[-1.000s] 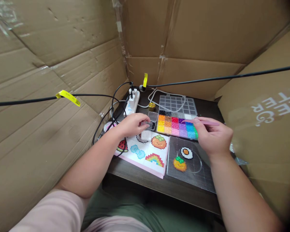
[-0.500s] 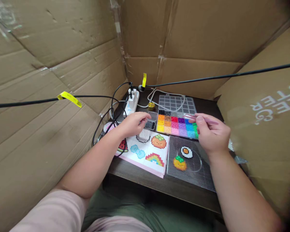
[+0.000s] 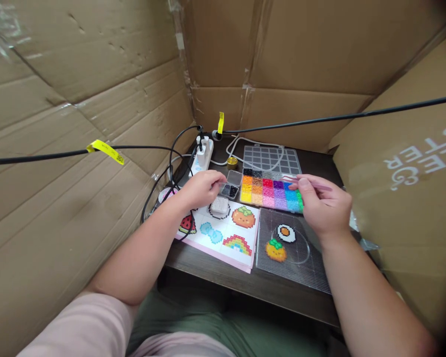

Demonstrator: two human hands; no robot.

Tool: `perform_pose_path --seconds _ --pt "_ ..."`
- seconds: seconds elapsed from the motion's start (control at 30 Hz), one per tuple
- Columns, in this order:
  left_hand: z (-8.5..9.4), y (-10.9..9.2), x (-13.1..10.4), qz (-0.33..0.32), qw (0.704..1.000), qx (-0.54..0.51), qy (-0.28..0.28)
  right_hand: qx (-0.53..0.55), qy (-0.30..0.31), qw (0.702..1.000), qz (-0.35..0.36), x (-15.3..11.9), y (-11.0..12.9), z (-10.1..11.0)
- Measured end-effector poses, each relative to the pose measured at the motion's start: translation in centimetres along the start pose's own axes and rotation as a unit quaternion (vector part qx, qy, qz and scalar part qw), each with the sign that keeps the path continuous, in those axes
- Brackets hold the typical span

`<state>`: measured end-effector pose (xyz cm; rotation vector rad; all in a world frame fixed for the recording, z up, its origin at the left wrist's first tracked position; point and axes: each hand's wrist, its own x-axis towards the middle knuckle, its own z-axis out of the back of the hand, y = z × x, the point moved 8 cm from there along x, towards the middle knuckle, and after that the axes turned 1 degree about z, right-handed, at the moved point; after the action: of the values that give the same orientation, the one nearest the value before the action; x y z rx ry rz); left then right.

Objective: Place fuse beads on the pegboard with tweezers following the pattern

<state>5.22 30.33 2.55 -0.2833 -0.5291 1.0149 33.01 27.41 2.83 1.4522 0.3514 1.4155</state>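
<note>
Fingers of the right hand grip the tweezers, tips over the far part of the bead tray; apply light, even pressure. Left hand: curled beside the small box, grip indeterminable.

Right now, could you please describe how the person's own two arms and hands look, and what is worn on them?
The left hand and right hand are both without gloves, and no ring or watch shows. A loose, pale pink sleeve ends near the left elbow. The right arm is bare as far as it shows.
</note>
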Motion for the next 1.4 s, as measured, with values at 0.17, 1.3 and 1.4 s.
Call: perform_pose_path --seconds 0.17,1.3,1.4 --pt "0.6 0.5 0.0 0.029 0.999 0.020 -0.001 -0.009 0.004 1.000 0.007 0.0 0.3 0.0" --pt "1.4 3.8 0.0 0.174 0.980 0.036 -0.087 -0.047 0.003 0.999 0.008 0.1 0.1 0.1" --pt "1.2 3.3 -0.3 0.166 0.983 0.032 -0.067 -0.043 0.002 0.999 0.004 0.1 -0.1 0.2"
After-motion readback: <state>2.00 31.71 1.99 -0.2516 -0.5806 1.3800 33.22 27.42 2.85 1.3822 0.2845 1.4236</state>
